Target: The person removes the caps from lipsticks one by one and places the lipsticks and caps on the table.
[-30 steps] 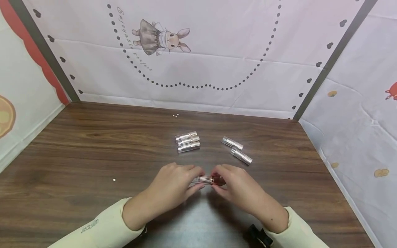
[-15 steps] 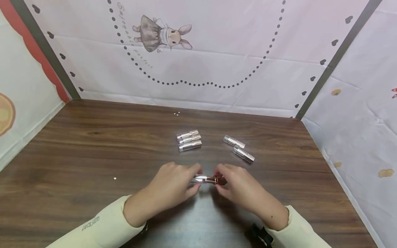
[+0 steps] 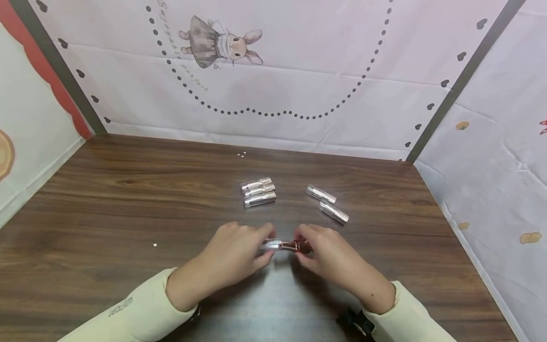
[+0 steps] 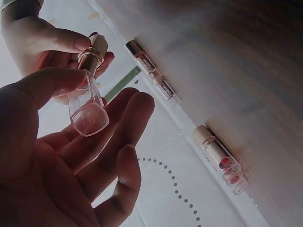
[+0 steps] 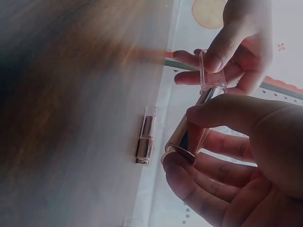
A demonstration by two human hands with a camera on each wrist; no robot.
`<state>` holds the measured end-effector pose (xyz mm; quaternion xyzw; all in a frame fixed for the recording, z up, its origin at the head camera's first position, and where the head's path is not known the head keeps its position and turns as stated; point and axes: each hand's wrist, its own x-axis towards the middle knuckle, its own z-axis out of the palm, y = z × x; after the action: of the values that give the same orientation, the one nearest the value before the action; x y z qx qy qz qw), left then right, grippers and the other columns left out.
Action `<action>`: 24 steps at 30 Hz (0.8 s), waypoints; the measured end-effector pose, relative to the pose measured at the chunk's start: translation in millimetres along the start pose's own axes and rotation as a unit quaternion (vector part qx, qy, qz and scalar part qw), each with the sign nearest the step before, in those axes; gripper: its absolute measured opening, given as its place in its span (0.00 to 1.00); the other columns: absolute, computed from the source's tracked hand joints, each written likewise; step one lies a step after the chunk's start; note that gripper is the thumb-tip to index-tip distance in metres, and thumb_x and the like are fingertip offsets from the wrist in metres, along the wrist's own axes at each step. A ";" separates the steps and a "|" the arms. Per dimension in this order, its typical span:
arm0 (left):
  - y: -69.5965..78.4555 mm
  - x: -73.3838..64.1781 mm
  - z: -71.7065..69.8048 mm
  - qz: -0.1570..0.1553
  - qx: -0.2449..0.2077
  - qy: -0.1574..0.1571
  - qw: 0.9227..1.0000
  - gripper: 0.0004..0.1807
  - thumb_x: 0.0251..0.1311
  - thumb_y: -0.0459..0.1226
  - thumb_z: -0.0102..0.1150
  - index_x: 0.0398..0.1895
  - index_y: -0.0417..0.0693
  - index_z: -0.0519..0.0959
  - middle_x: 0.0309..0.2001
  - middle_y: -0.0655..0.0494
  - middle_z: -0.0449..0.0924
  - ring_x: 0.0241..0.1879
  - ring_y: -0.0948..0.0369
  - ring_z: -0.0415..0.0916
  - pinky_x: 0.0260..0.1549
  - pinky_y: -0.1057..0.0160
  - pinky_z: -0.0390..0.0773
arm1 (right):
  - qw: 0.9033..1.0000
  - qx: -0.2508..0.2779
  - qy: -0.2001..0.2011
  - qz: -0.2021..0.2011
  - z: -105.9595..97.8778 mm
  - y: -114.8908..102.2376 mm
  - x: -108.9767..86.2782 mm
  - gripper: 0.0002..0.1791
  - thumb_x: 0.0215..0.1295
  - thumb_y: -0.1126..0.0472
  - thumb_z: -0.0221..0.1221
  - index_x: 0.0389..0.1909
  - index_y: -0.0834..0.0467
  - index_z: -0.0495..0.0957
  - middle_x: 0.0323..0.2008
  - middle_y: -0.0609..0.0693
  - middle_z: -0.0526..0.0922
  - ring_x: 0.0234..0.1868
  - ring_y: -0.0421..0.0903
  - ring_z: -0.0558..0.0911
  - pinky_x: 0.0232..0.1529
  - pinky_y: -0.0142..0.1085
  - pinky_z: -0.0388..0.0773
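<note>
A: What was nearest?
B: The pale sleeves (image 3: 145, 306), with a dark strap (image 3: 359, 323) by the right one. Beyond them, the left hand (image 3: 232, 249) and right hand (image 3: 333, 254) faced each other over the near part of the bench (image 3: 94, 213).

A: Were the fingers gripping anything?
B: Both sets were, on one lipstick (image 3: 288, 245) that stretched crosswise between them. The left hand pinched its clear cap (image 4: 90, 118), with the spare fingers loosely spread. The right hand pinched the base (image 4: 98, 45).

A: Why opposite ends?
B: My guess is that it left the middle free and let each hand line up its own half with the other. The cap looked to be over the lipstick's end; how firmly it was seated, I couldn't tell.

A: And farther off?
B: A white speck (image 3: 155, 245) lay to the left. Farther out, two lipsticks (image 3: 334, 212) lay slantwise on the right, close together. Three lipsticks (image 3: 259, 199) lay side by side nearer the middle, probably lined up for order and to stop rolling.

A: Anything at the back?
B: More white bits (image 3: 241, 154) near the bench's far edge, then a cloth wall (image 3: 299, 71) with a printed rabbit (image 3: 209, 42), perhaps hung as a screen.
</note>
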<state>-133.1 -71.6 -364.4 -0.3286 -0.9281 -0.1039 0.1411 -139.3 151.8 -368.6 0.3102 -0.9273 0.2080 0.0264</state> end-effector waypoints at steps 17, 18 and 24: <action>-5.5 0.9 3.0 -0.019 -0.006 0.000 1.000 0.14 0.53 0.48 0.72 0.39 0.56 0.82 0.31 0.62 0.75 0.23 0.67 0.69 0.22 0.66 0.72 | 1.000 -0.024 0.005 0.015 1.6 4.9 0.7 0.13 0.53 0.64 0.72 0.36 0.55 0.79 0.33 0.45 0.76 0.31 0.39 0.78 0.30 0.28 0.75; -6.5 0.8 3.1 -0.019 -0.007 0.004 1.000 0.13 0.53 0.48 0.72 0.39 0.56 0.82 0.31 0.62 0.74 0.23 0.67 0.68 0.21 0.67 0.70 | 1.000 -0.023 0.002 0.020 1.7 5.1 1.1 0.12 0.53 0.63 0.71 0.36 0.55 0.79 0.32 0.45 0.76 0.30 0.39 0.77 0.29 0.28 0.75; -9.1 1.2 1.2 -0.026 -0.004 0.001 1.000 0.12 0.53 0.48 0.73 0.39 0.59 0.83 0.31 0.63 0.74 0.22 0.68 0.67 0.17 0.69 0.66 | 0.999 -0.015 -0.003 0.035 3.9 8.4 3.0 0.11 0.54 0.63 0.71 0.36 0.53 0.78 0.31 0.44 0.75 0.28 0.36 0.73 0.28 0.27 0.72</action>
<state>-140.0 -77.5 -366.1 -0.3047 -0.9359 -0.1111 0.1377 -146.3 154.7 -374.7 0.2779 -0.9407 0.1935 0.0209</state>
